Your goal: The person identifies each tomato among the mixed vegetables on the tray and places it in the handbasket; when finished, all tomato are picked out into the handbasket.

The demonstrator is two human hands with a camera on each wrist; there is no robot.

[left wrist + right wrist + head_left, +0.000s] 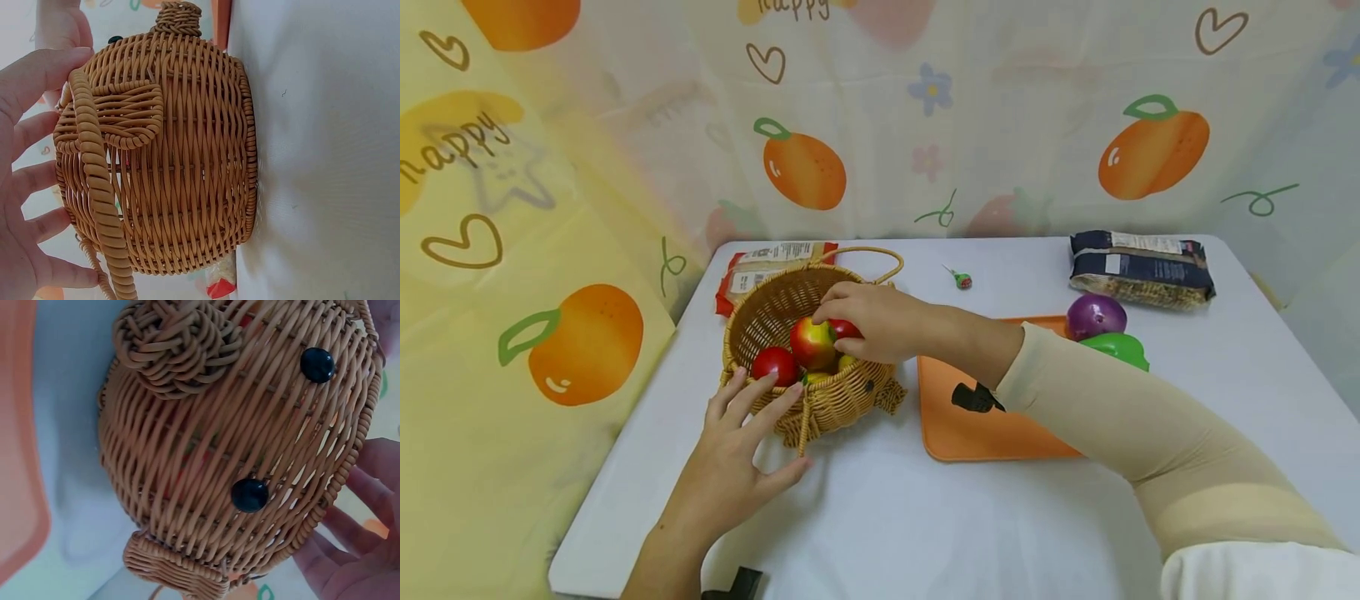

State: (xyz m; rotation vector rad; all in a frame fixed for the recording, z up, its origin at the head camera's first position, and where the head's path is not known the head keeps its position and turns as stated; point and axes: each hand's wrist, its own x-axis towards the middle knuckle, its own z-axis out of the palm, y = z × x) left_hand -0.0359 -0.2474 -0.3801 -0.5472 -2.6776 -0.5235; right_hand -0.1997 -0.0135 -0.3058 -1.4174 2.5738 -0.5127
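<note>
A woven wicker basket (842, 404) with two rope-like handles stands on the table's left side. My right hand (880, 321) reaches over its rim and grips a red and yellow apple (811, 343) between thumb and fingers. Beside that lie a round red fruit (775, 365), another red piece under my hand and some yellow fruit (817, 377). In the right wrist view, the basket wall hides the fingertips of my right hand (369, 544). My left hand (737, 462) is spread at the near rim, fingers straight, with its thumb by the near handle (100, 181).
An orange tray (1000, 437) lies right of the basket, partly under my right forearm. A purple vegetable (1096, 317) and a green pepper (1116, 348) sit at its far right. Behind are a dark food bag (1142, 271), a red-and-white bag (741, 275) and a small green-and-red item (962, 280).
</note>
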